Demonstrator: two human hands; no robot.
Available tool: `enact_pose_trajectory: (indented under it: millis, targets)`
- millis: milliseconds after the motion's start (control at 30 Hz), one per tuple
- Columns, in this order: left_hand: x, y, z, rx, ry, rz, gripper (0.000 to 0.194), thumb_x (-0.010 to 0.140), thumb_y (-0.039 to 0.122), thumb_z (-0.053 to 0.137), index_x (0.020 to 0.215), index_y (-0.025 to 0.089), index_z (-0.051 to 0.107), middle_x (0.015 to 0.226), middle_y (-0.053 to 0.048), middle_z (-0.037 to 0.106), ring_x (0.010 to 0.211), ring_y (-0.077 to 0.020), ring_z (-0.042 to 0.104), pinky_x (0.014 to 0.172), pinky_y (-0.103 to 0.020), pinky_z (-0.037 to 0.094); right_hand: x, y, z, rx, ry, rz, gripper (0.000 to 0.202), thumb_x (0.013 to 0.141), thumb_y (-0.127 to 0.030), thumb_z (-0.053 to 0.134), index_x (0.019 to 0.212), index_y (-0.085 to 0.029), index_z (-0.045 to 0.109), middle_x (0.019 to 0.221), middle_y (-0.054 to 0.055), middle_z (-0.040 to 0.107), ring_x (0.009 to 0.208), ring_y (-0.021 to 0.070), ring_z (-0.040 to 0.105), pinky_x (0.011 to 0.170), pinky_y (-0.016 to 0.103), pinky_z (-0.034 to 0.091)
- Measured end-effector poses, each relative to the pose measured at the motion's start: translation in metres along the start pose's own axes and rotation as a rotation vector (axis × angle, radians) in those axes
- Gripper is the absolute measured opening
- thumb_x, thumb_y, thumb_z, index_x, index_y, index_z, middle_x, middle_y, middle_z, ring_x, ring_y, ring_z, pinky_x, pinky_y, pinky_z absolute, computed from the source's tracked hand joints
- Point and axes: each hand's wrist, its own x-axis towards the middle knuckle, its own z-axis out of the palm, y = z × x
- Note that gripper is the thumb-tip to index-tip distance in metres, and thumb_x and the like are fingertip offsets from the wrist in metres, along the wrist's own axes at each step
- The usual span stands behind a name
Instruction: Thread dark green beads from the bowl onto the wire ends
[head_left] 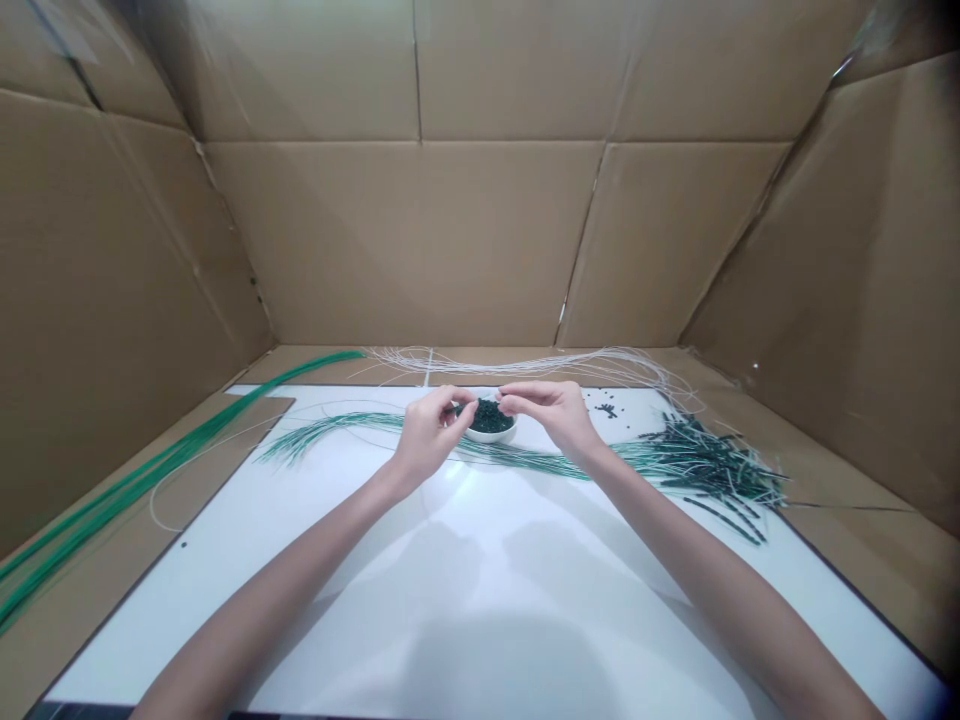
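One white board [480, 580]. Three bundles: bright green strands [187, 440] at left, green wires [525, 459] across the board, white strands [525, 366] at back. Two hands at one white bowl [491, 436] near the board's far edge — left hand [429, 428] and right hand [559, 412] both pinched, can't tell what's held. Dark beads [493, 414] in bowl — too many to count.

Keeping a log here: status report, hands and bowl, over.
Left hand, right hand flank small round white bowl; grip contents unclear. Bowl holds tiny dark beads. Long thin green strands along bowl's near side.
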Motion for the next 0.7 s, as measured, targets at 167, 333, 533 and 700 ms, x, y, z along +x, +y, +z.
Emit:
enact_pose_trajectory:
  millis: [167,333,533,700]
  targets:
    - [0.0,0.007,-0.002,-0.028,0.039,0.0,0.012,0.079,0.023,0.049,0.077,0.016,0.059,0.069,0.0,0.06,0.054,-0.0072,0.044,0.053,-0.018,0.037,0.0,-0.001,0.0,0.184,-0.079,0.025,0.017,0.063,-0.028,0.069,0.077,-0.017,0.069,0.077,0.005,0.07,0.065,0.0146,0.065,0.065,0.028,0.054]
    - [-0.002,0.014,-0.003,-0.034,0.024,0.045,0.014,0.081,0.024,0.048,0.077,0.016,0.059,0.07,0.0,0.06,0.057,-0.0077,0.047,0.055,-0.019,0.038,0.0,0.001,0.002,0.249,-0.111,0.026,0.015,0.065,-0.027,0.069,0.076,-0.018,0.068,0.075,0.004,0.07,0.066,0.0138,0.064,0.058,0.025,0.053]
    - [-0.003,0.014,-0.003,-0.042,0.009,0.052,0.014,0.081,0.025,0.048,0.078,0.016,0.059,0.071,-0.001,0.061,0.058,-0.0082,0.047,0.057,-0.02,0.039,0.0,0.002,0.002,0.24,-0.107,0.016,0.016,0.064,-0.028,0.07,0.075,-0.017,0.068,0.071,0.003,0.069,0.066,0.0143,0.064,0.057,0.026,0.052]
    - [-0.003,0.014,-0.003,-0.041,0.006,0.061,0.014,0.081,0.025,0.048,0.079,0.016,0.059,0.071,-0.001,0.061,0.057,-0.0079,0.046,0.057,-0.02,0.039,0.0,0.003,0.001,0.216,-0.094,-0.001,0.016,0.062,-0.027,0.071,0.074,-0.017,0.067,0.07,0.003,0.069,0.065,0.0149,0.064,0.057,0.027,0.052]
